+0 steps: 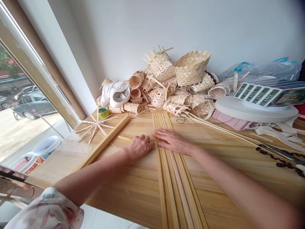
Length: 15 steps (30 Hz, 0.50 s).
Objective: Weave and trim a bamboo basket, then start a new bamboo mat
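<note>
Several long pale strips (175,178) lie side by side on the wooden table, running from its front edge toward the back. My right hand (172,141) rests flat across them with its fingers stretched out to the left. Just left of the strips, my left hand (141,147) is closed round a thin crosswise strip (125,138), whose end sticks out to the left. The fingertips of both hands are close together at the left edge of the row.
Woven baskets (192,68) are heaped against the wall. A strip bundle (105,140), a star of strips (95,123) and green tape (104,112) lie left. At right are a white roll (256,109), boxes (258,93), a dark chain (277,159) and scissors (283,154).
</note>
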### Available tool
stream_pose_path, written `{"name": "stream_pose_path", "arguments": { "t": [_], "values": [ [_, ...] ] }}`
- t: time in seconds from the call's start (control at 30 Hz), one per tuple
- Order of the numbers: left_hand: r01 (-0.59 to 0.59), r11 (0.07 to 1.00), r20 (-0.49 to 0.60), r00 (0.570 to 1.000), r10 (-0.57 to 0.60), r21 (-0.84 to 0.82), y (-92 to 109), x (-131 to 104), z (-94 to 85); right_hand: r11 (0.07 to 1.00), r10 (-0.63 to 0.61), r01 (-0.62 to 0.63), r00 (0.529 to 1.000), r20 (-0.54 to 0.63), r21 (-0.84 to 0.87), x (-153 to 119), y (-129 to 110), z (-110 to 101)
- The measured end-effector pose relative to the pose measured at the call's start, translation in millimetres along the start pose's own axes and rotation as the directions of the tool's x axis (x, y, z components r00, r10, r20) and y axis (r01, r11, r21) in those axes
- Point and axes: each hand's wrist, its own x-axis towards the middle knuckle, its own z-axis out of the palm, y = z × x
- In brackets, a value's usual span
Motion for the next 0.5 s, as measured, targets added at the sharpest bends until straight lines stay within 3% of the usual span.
{"name": "stream_pose_path", "arguments": {
  "t": [0.3,0.5],
  "values": [
    [0.025,1.000,0.045,0.999,-0.025,-0.011,5,-6,-4.1,1.000,0.009,-0.008,0.999,-0.035,0.022,0,1,2],
    [0.025,0.999,-0.080,0.996,-0.028,-0.048,-5,-3,-4.3,1.000,0.017,-0.017,1.000,0.022,0.012,0,-5,-6]
  ]
}}
